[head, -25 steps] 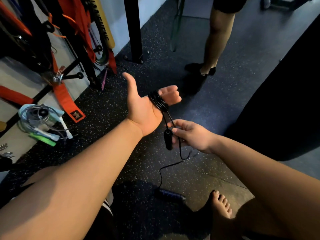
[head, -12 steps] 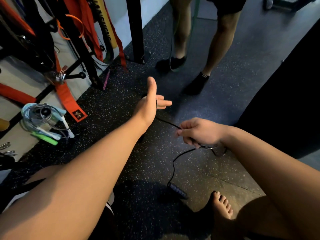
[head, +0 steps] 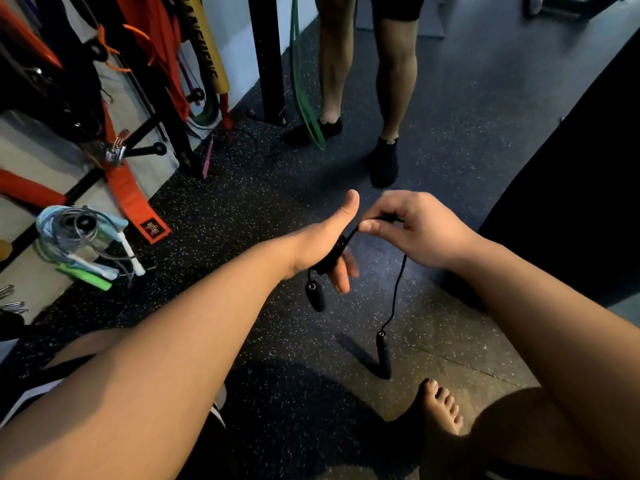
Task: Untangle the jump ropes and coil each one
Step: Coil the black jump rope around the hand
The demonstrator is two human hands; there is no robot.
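1. While the left hand (head: 322, 244) is held out at the centre of the frame, thumb up and fingers straight and pointing down to the right, the black jump rope (head: 334, 252) lies wound in several turns round its palm. That hand is open and serves only as a spool.
2. Just to its right, the right hand (head: 419, 230) pinches the cord between its thumb and curled fingers, close to the tip of the left thumb. A short, taut stretch runs from the pinch down to the coil.
3. The first handle (head: 316, 296) dangles on a short bit of cord beneath the left hand.
4. From the right hand the rest of the cord drops to the second handle (head: 383, 355), tilted at lower centre. I cannot tell whether its lower end touches the speckled floor (head: 242, 209).
5. At the left edge lies a bundle of other ropes (head: 83, 244) with pale blue, white and green handles.
6. A bare foot (head: 440, 407) shows at lower right. At the top stand a second person's legs (head: 394, 81) in black socks, with a green band (head: 304, 98) beside them.
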